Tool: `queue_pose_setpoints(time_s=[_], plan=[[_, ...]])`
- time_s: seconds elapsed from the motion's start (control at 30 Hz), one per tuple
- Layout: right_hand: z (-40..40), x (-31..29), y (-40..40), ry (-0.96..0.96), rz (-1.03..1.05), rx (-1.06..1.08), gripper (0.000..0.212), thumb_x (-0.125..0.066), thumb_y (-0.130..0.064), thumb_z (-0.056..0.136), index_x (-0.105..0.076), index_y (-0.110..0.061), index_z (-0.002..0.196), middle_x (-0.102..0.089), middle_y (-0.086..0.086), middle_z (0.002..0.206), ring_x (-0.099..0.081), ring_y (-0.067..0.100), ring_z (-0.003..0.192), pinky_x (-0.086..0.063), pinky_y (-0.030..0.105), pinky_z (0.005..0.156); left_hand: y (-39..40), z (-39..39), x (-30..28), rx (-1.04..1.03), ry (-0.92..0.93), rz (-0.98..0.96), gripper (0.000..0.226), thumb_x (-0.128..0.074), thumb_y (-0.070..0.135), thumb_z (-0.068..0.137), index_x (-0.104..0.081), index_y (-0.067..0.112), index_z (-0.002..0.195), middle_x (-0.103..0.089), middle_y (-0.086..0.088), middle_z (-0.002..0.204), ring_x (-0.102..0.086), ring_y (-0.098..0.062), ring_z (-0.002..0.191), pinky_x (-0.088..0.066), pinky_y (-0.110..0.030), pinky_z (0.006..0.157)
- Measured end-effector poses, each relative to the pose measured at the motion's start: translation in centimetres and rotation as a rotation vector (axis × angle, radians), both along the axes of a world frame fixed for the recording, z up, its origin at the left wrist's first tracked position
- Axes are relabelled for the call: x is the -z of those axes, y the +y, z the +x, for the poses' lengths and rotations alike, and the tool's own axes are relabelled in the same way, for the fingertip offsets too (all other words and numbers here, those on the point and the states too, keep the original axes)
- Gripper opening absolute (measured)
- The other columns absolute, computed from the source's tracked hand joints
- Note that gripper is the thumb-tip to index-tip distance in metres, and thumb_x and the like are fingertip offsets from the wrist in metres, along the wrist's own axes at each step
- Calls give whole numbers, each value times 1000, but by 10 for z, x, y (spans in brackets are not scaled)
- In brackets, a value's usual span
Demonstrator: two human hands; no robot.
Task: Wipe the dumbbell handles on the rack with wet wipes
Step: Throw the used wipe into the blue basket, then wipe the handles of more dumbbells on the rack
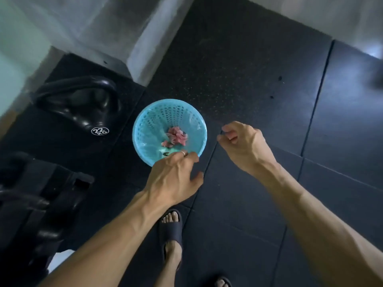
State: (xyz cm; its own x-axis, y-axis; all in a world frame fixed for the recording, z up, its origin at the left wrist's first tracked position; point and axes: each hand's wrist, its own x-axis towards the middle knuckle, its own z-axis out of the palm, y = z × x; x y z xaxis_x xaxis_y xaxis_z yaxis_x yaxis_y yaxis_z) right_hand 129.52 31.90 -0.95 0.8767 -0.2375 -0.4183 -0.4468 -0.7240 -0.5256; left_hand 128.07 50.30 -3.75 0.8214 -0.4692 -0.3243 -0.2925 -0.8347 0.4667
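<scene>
Head view looks straight down on a round light-blue perforated plastic basket (145, 129) standing on black rubber floor mats (259, 79). Crumpled pink wipes (176, 136) lie in the basket's bottom. Over the basket's near rim the left hand (174, 179) hovers, fingers relaxed and spread, holding nothing, a ring on one finger. Right of the basket the right hand (242, 146) hangs with fingers loosely curled, empty. Left of the basket sits a black kettlebell marked 22 KG (83, 106); nearer, dark blurred dumbbells (31, 204).
</scene>
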Motion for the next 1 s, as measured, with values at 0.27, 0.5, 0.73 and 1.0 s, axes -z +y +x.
queue_pose_setpoints(time_s=[0.27, 0.5, 0.73, 1.0], plan=[[-172, -25, -56, -22, -122, 155, 34, -60, -33, 96, -64, -13, 123, -67, 4, 115, -64, 25, 104, -53, 40, 88, -67, -102, -23, 321, -32, -15, 41, -56, 50, 90, -57, 25, 122, -60, 8, 112, -58, -16, 107, -44, -31, 82], [-409, -35, -73, -69, -203, 490, 35, -60, -36, 96, -63, -15, 123, -63, 2, 113, -62, 24, 102, -51, 39, 87, -112, -287, -39, 653, -64, -53, 41, -56, 48, 90, -59, 23, 122, -61, 7, 114, -59, -17, 108, -49, -34, 84], [-692, -54, -50, -94, -239, 852, 35, -61, -36, 95, -63, -15, 123, -62, 2, 112, -62, 21, 95, -52, 41, 88, -127, -528, -56, 962, -83, -88, 41, -57, 49, 90, -60, 24, 122, -62, 6, 111, -62, -17, 102, -52, -36, 80], [-937, -70, -6, -11, -212, 1216, 36, -59, -34, 96, -61, -16, 127, -60, 2, 117, -61, 20, 100, -49, 40, 92, -143, -748, -73, 1282, -35, -99, 40, -55, 51, 91, -58, 28, 124, -59, 12, 110, -59, -10, 102, -47, -28, 80]])
